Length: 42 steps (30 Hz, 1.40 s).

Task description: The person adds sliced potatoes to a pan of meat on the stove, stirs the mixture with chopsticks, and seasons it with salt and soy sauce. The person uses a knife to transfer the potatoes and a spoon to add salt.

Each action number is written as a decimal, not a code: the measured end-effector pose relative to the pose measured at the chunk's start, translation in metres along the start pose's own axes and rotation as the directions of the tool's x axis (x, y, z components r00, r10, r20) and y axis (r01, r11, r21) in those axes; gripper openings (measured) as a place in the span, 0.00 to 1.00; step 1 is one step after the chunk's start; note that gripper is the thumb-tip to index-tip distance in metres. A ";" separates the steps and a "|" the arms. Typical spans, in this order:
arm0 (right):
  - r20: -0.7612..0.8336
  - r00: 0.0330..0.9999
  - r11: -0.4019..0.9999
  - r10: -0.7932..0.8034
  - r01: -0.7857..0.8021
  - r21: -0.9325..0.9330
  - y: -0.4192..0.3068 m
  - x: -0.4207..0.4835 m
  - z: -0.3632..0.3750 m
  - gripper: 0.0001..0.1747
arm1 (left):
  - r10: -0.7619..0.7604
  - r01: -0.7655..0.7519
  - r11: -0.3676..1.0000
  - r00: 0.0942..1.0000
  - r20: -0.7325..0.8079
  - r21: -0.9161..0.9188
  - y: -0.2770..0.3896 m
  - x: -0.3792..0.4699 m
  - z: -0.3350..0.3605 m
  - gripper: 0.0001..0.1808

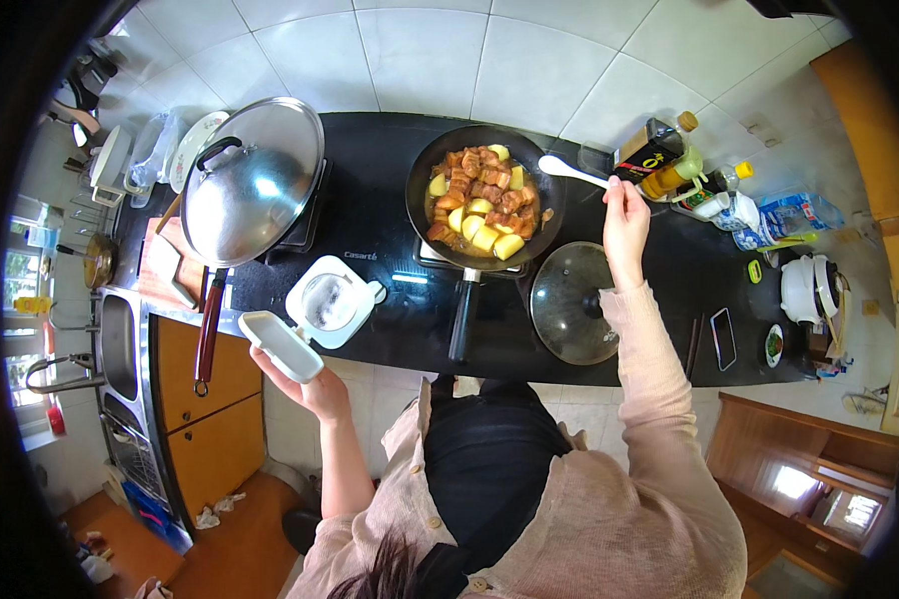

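My right hand (pixel 627 228) grips the handle of a white spoon (pixel 569 171), its bowl over the right rim of a dark frying pan (pixel 548 183). I cannot tell what the spoon carries. Browned meat chunks (pixel 470 174) and yellow potato pieces (pixel 485 237) sit in brown sauce in the pan. Below the spoon, a glass lid (pixel 565 314) lies partly hidden by my right sleeve. My left hand (pixel 322 391) holds the raised lid (pixel 281 346) of a white seasoning jar (pixel 367 303). White grains (pixel 328 299) show inside the jar, near the counter's front edge.
A steel domed lid (pixel 258 195) covers a wok on the left burner, its red-brown handle (pixel 209 337) sticking out frontward. Sauce bottles (pixel 648 150) stand back right. Chopsticks (pixel 694 344), a phone (pixel 724 339) and a dish of chopped greens (pixel 774 345) lie right. A cutting board (pixel 187 281) adjoins the sink (pixel 118 348).
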State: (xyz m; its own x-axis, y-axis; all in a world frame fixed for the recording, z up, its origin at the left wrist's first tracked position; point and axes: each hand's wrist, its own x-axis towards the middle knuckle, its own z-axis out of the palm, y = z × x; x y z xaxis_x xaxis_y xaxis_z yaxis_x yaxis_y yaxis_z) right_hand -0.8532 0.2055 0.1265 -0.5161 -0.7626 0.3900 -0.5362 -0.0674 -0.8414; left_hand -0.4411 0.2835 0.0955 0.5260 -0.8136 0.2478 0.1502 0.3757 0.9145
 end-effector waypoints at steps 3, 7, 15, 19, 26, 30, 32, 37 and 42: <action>0.014 0.975 0.964 -0.221 0.220 -0.146 0.001 0.009 0.008 0.15 | 0.070 -0.071 0.997 0.997 -0.041 -0.010 -0.004 -0.003 0.001 0.34; 0.258 0.804 0.727 -0.535 0.594 -0.344 -0.002 0.012 0.010 0.10 | -0.054 0.054 0.999 0.998 -0.040 -0.008 -0.003 -0.004 -0.010 0.43; 0.181 0.883 0.848 -0.433 0.468 -0.251 0.002 0.005 0.003 0.12 | -0.054 0.052 0.997 0.998 -0.036 -0.062 -0.006 -0.007 -0.011 0.41; 0.083 0.978 0.963 0.192 -0.204 0.178 -0.019 -0.005 -0.011 0.19 | -0.047 0.050 0.989 0.999 0.028 -0.141 -0.010 -0.011 0.006 0.40; 0.364 0.914 0.765 0.178 -0.362 0.533 -0.130 -0.058 -0.088 0.15 | -0.096 0.138 0.987 0.926 0.366 -0.088 -0.006 -0.036 0.075 0.43; 0.372 0.915 0.986 -0.157 0.128 0.103 -0.162 -0.079 -0.131 0.08 | -0.119 0.235 0.955 0.861 0.494 -0.179 0.026 -0.077 0.132 0.22; 0.394 0.879 0.962 -0.269 0.264 0.070 -0.161 -0.087 -0.153 0.08 | -0.066 0.258 0.938 0.786 0.614 -0.230 0.043 -0.104 0.154 0.23; 0.395 0.907 0.967 -0.144 0.215 -0.140 -0.130 -0.120 -0.237 0.12 | -0.092 0.351 0.900 0.731 0.676 -0.258 0.073 -0.206 0.200 0.23; 0.297 0.954 0.956 -0.044 0.126 -0.264 -0.085 -0.161 -0.349 0.11 | -0.152 0.526 0.818 0.589 0.794 -0.234 0.096 -0.326 0.232 0.17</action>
State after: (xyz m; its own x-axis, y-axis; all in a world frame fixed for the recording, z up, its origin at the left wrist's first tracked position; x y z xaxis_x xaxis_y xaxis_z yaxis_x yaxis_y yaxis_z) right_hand -0.9578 0.5592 0.2658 -0.2703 -0.9155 0.2980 -0.7544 0.0091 -0.6564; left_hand -0.7926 0.4815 0.1771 -0.3779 -0.8882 0.2611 0.5953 -0.0172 0.8033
